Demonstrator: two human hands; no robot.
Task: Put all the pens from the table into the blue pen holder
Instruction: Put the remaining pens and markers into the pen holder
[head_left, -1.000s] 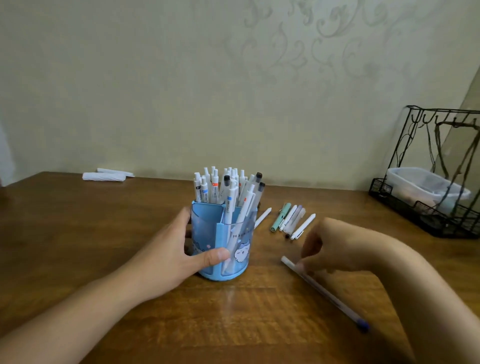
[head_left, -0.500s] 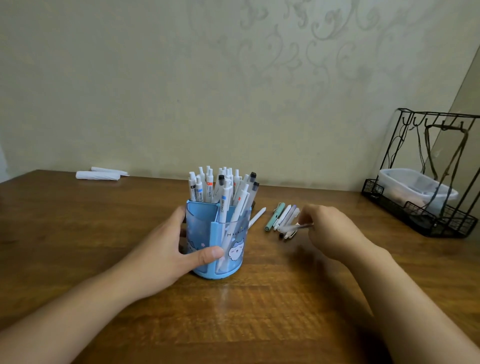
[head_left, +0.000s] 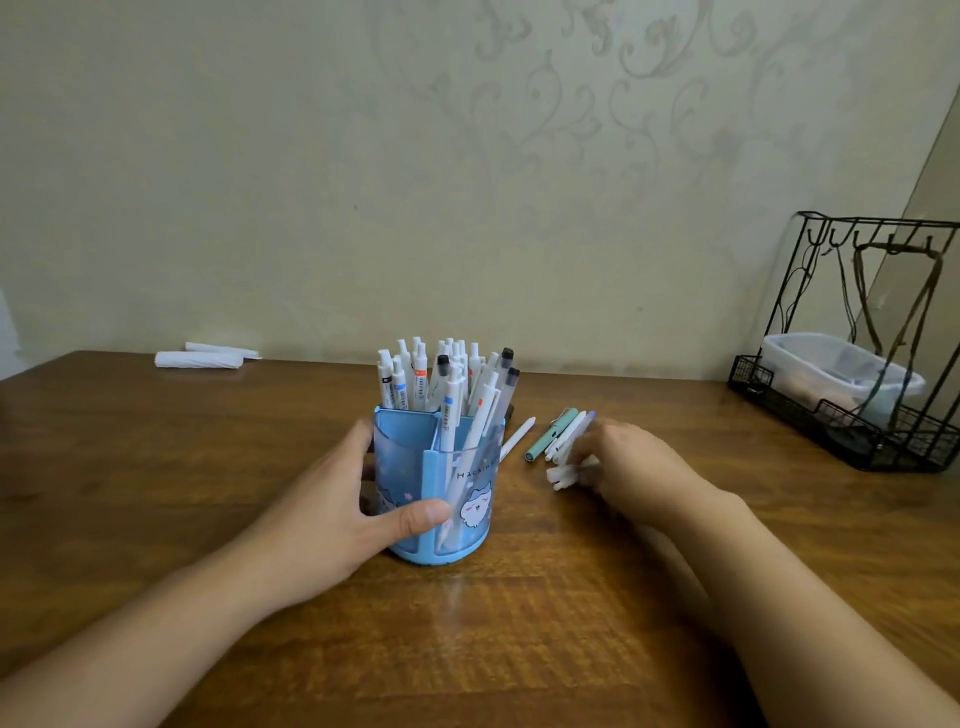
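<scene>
The blue pen holder stands at the middle of the wooden table, with several white pens upright in it. My left hand wraps around its left side, thumb across the front. To the holder's right, a single white pen and a teal pen lie on the table beside a small pile of pale pens. My right hand rests on that pile, fingers curled around a few white pens whose ends stick out to the left. The hand is blurred.
A black wire rack holding a clear plastic container stands at the far right. Rolled white paper lies at the back left against the wall.
My right hand lifted a long blue-tipped pen from the near table, carried it back to the pile by the holder, and now closes on white pens there. The left hand stayed on the holder.
</scene>
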